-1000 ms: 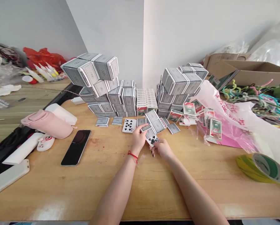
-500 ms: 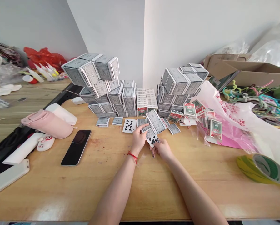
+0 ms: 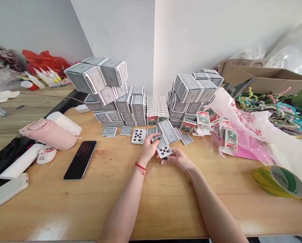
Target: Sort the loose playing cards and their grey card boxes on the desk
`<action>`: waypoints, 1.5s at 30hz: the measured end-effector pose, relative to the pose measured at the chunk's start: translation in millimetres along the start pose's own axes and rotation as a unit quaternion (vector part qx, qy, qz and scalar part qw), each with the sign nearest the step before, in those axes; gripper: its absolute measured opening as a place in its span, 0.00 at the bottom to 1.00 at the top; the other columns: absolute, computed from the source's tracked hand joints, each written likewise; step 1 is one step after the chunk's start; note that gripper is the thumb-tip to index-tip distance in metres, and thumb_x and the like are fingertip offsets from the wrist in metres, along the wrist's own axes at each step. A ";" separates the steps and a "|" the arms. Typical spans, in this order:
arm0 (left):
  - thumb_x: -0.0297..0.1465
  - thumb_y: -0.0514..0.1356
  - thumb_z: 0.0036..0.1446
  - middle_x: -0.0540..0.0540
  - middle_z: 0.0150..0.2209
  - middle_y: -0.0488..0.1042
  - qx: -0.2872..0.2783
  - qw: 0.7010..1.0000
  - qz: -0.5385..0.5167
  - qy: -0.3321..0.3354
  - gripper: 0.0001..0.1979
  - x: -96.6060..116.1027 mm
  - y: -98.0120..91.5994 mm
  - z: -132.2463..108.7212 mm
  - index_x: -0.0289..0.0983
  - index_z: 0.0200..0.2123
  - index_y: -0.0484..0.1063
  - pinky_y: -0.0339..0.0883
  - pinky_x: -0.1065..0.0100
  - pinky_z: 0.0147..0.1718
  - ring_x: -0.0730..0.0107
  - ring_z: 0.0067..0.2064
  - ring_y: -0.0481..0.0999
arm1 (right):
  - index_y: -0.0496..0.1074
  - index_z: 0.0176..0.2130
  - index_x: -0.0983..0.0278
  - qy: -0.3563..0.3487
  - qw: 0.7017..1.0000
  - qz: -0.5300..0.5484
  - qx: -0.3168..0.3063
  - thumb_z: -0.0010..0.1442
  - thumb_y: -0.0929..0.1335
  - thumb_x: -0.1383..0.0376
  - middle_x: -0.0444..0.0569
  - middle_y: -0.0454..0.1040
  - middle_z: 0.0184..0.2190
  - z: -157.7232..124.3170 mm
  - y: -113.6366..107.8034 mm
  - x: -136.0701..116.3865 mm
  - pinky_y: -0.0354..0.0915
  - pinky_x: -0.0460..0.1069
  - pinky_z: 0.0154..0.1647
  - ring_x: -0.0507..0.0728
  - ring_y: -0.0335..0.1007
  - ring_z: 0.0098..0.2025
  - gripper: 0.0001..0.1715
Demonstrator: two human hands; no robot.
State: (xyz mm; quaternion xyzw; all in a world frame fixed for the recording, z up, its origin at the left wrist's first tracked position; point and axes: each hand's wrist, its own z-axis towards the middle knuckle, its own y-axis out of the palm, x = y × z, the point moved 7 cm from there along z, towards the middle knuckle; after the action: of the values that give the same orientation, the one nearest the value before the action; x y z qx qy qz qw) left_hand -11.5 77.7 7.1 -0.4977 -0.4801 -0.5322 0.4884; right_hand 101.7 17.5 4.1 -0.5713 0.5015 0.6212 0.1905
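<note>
In the middle of the table my left hand (image 3: 149, 146), with a red string at the wrist, is closed on folded playing cards (image 3: 156, 136). Joined to these is a spade card (image 3: 164, 152), face up and tilted. My right hand (image 3: 178, 159) holds that card by its near right edge, with dark-nailed fingertips partly beneath it. Patterned card backs (image 3: 169, 131) stick out just beyond my hands. Left of them, another spade card (image 3: 138, 136) lies face up. Exactly how the held cards interlock is hidden by my fingers.
Blocks built of folded cards rise at the left (image 3: 97, 76) and right (image 3: 191, 89), with stacked card boxes (image 3: 157, 106) between. A phone (image 3: 80, 160) and pink bottle (image 3: 50, 133) lie left. Opened card boxes (image 3: 204, 118), a plastic bag (image 3: 249, 123) and tape roll (image 3: 279, 180) are right.
My right thumb has slid off the face of the spade card to its edge, baring more of the card. My left hand keeps its grip. The whole view has shifted slightly.
</note>
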 end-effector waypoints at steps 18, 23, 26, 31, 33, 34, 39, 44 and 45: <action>0.25 0.57 0.44 0.46 0.42 0.74 -0.100 0.990 -0.091 -0.038 0.19 8.9 23.3 -8.4 0.38 0.42 0.73 0.65 0.71 0.36 0.69 0.41 0.72 | 0.72 0.24 0.68 -0.094 0.964 -0.048 0.243 0.42 0.73 0.58 0.45 0.73 0.16 2.8 -28.6 -1.4 0.64 0.46 0.15 0.50 0.64 0.12 0.15; 0.26 0.56 0.46 0.46 0.39 0.74 -0.093 0.989 -0.108 -0.045 0.19 8.3 23.4 -9.4 0.38 0.44 0.72 0.64 0.72 0.36 0.72 0.38 0.71 | 0.70 0.22 0.68 -0.056 0.965 -0.047 0.252 0.43 0.72 0.54 0.48 0.74 0.16 4.2 -33.0 3.2 0.63 0.45 0.15 0.50 0.64 0.12 0.19; 0.28 0.54 0.48 0.46 0.38 0.73 -0.130 0.974 -0.166 -0.080 0.22 5.5 26.7 -12.8 0.37 0.49 0.68 0.64 0.70 0.33 0.74 0.33 0.70 | 0.67 0.22 0.67 -0.051 0.965 -0.042 0.255 0.44 0.72 0.51 0.48 0.74 0.17 4.9 -35.6 3.2 0.63 0.45 0.14 0.50 0.65 0.12 0.21; 0.31 0.58 0.48 0.44 0.40 0.72 -0.195 0.956 -0.209 -0.072 0.27 13.8 31.3 -18.9 0.37 0.54 0.62 0.64 0.68 0.36 0.71 0.35 0.70 | 0.66 0.22 0.66 -0.071 0.963 -0.036 0.256 0.44 0.71 0.50 0.46 0.73 0.16 5.0 -35.7 -0.9 0.61 0.44 0.13 0.49 0.62 0.12 0.22; 0.31 0.61 0.47 0.44 0.41 0.72 -0.214 0.955 -0.198 -0.053 0.30 17.2 34.3 -20.5 0.38 0.55 0.60 0.64 0.67 0.39 0.70 0.36 0.70 | 0.66 0.21 0.66 -0.077 0.961 -0.038 0.264 0.44 0.71 0.49 0.46 0.72 0.15 4.3 -36.0 -2.0 0.61 0.44 0.13 0.49 0.61 0.12 0.23; 0.31 0.63 0.45 0.44 0.41 0.72 -0.219 0.957 -0.186 -0.043 0.32 18.0 35.9 -21.0 0.39 0.55 0.59 0.64 0.66 0.40 0.69 0.38 0.71 | 0.66 0.20 0.66 -0.080 0.958 -0.043 0.272 0.44 0.71 0.49 0.45 0.71 0.14 3.6 -36.7 -2.5 0.60 0.44 0.12 0.48 0.60 0.11 0.23; 0.26 0.65 0.42 0.43 0.45 0.70 -0.193 0.974 -0.120 -0.001 0.36 15.0 38.7 -19.3 0.41 0.55 0.57 0.63 0.63 0.45 0.67 0.44 0.70 | 0.62 0.15 0.64 -0.086 0.940 -0.087 0.319 0.47 0.69 0.50 0.41 0.63 0.08 0.0 -41.2 -4.3 0.50 0.43 0.09 0.46 0.51 0.09 0.24; 0.23 0.63 0.43 0.43 0.49 0.69 -0.156 0.984 -0.074 0.031 0.31 15.2 36.9 -16.9 0.40 0.53 0.61 0.63 0.63 0.48 0.65 0.48 0.70 | 0.58 0.11 0.62 -0.098 0.931 -0.102 0.336 0.48 0.68 0.51 0.40 0.55 0.05 0.9 -44.6 -4.3 0.44 0.45 0.10 0.46 0.46 0.09 0.28; 0.22 0.62 0.43 0.43 0.49 0.69 -0.150 0.986 -0.067 0.032 0.31 14.8 36.6 -16.5 0.40 0.53 0.61 0.64 0.63 0.48 0.65 0.48 0.70 | 0.57 0.10 0.62 -0.103 0.929 -0.108 0.338 0.49 0.68 0.51 0.40 0.54 0.04 1.0 -44.9 -5.2 0.44 0.45 0.11 0.46 0.46 0.09 0.28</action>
State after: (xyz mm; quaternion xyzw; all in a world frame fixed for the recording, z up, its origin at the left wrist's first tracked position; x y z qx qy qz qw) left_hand 23.6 58.4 22.1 -0.5147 -0.4113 -0.6450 0.3871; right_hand 138.9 39.2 -9.5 -0.4562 0.5949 0.4460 0.4889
